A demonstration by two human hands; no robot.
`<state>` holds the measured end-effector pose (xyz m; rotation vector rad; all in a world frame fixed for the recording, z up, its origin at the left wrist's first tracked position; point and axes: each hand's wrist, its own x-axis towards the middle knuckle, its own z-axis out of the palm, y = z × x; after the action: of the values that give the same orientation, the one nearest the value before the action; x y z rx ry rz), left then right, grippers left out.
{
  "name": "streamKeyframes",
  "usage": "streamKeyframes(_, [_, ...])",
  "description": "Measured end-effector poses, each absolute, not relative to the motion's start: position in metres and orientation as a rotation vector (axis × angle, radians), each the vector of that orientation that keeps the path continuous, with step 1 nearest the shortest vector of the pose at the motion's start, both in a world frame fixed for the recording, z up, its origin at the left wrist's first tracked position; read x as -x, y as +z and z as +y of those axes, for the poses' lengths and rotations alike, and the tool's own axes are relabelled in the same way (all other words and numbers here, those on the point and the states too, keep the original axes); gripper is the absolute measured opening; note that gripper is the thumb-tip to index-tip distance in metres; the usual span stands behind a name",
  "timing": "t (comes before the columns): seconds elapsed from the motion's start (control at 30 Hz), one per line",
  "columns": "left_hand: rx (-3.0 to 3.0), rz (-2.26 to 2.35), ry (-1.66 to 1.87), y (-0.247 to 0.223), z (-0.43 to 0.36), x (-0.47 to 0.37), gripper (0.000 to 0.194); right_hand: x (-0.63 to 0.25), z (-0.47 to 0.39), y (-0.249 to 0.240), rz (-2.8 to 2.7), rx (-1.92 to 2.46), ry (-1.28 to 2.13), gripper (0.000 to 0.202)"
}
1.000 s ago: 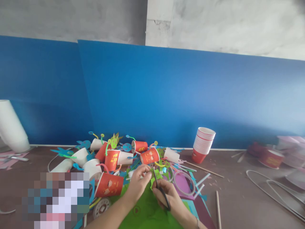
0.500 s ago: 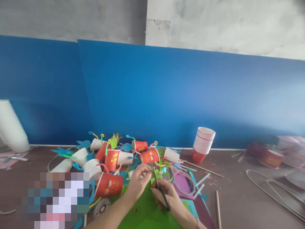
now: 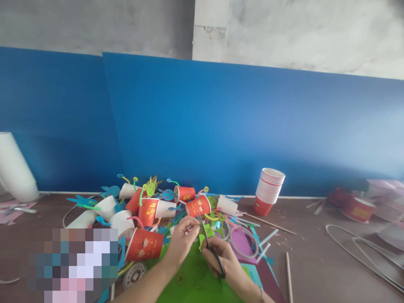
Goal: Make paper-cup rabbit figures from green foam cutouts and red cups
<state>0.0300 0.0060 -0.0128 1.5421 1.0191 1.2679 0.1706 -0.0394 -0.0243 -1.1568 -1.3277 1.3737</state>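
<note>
My right hand is wrapped round the handles of black-handled scissors, whose blades point up and away past my left fingertips. My left hand is closed in a pinch just left of the blades, on a small piece of green paper partly hidden by the fingers. Below both hands lies a large green sheet with a small printed mark. Close by my left forearm a red paper cup lies on its side. Beyond my fingertips is another red cup.
Decorated paper cups crowd the left and centre. A cup stack stands at the right back, near wooden sticks. A tape roll and a white reel flank the sheet. Cable loops lie far right.
The scissors and both hands have shifted very slightly to the left. My grip on the scissors and the paper stays the same.
</note>
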Motion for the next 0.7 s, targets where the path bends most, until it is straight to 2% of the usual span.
streamKeyframes(0.7, [-1.588, 0.998, 1.303, -0.0161, 0.0079, -0.0291, 0.021, -0.1719, -0.0400, -0.0221, -1.302, 1.245, 1.373, 0.054])
